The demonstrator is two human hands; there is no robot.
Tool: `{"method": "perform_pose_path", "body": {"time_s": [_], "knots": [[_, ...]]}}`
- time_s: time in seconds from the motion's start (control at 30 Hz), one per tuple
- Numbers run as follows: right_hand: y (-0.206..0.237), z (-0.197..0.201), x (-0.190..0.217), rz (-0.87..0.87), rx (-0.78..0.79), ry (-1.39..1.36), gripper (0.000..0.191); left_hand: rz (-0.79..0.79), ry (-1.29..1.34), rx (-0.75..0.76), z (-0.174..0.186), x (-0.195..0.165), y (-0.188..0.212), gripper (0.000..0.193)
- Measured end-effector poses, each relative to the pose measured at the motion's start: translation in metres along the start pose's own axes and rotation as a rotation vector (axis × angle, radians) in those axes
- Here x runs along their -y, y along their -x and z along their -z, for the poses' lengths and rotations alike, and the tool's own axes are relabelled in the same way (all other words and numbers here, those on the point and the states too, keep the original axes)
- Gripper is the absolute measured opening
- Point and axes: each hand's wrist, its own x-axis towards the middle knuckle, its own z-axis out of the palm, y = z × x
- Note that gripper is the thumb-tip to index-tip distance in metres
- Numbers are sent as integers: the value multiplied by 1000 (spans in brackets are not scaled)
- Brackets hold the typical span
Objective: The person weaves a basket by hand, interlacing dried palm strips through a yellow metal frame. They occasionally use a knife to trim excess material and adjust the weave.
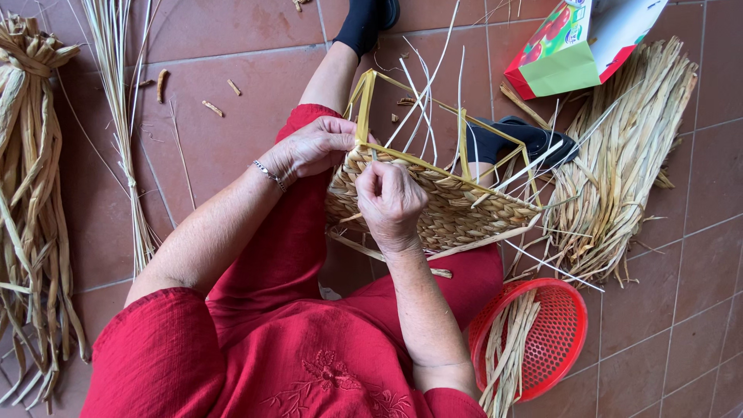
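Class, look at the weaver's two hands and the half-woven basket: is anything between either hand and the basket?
Nothing visible. The left hand rests on the woven basket at its corner, and the right hand presses against its rim, pinching a strand.

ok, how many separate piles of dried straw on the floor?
3: a thick bundle at far left, a loose heap at right, strips in the red plastic basket. More may lie out of frame.
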Motion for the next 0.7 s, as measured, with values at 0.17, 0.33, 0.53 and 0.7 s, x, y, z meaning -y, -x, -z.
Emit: {"method": "perform_pose_path", "body": {"time_s": [0.17,0.33,0.53,0.7], "knots": [[-3,-2,-2,-38,36,3,19,6,-109,31,-6,-9,3,31],[-4,-7,-7,-13,116,94,15,7,-21,44,-14,-7,6,37],[-9,-14,-8,-64,247,148,16,-46,71,3,-8,1,3,28],[-13,2,-3,-145,236,-90,18,-38,27,19,-8,4,-4,15]]}}
